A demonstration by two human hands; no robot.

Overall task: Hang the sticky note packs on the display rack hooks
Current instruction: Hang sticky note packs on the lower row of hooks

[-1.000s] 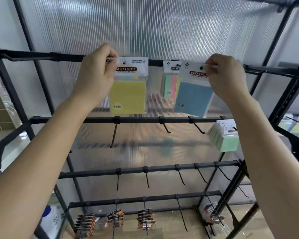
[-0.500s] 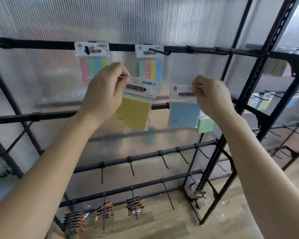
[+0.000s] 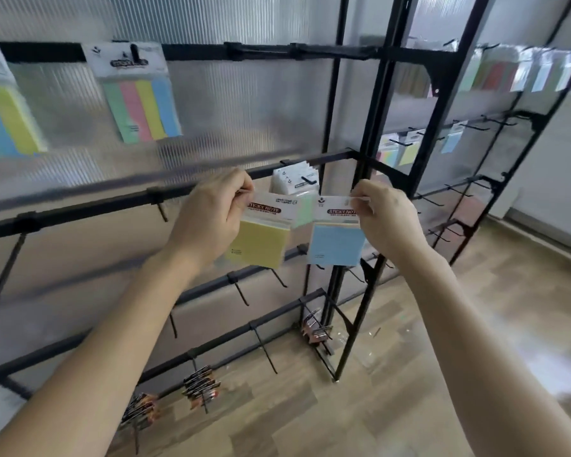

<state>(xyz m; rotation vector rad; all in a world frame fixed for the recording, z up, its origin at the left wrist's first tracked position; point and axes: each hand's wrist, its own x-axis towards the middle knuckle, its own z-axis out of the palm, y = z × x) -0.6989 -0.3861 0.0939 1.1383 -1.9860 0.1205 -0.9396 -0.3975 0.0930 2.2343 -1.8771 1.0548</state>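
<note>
My left hand [image 3: 211, 216] pinches the top corner of a yellow sticky note pack [image 3: 261, 240]. My right hand [image 3: 388, 219] pinches the top corner of a blue sticky note pack [image 3: 335, 245]. Both packs hang free in front of the black display rack [image 3: 370, 159], just below its second bar. Behind them a stack of green packs [image 3: 295, 183] hangs on a hook of that bar. A striped multicolour pack [image 3: 139, 94] hangs from the top bar, and another [image 3: 4, 123] shows at the far left.
Several bare hooks [image 3: 160, 209] stick out from the lower bars. Small dark packs [image 3: 201, 387] hang near the wooden floor [image 3: 442, 324]. A second rack section on the right [image 3: 475, 133] carries more packs.
Both hands have come down from the top bar with the yellow and blue packs still held. The view has swung to the right and down.
</note>
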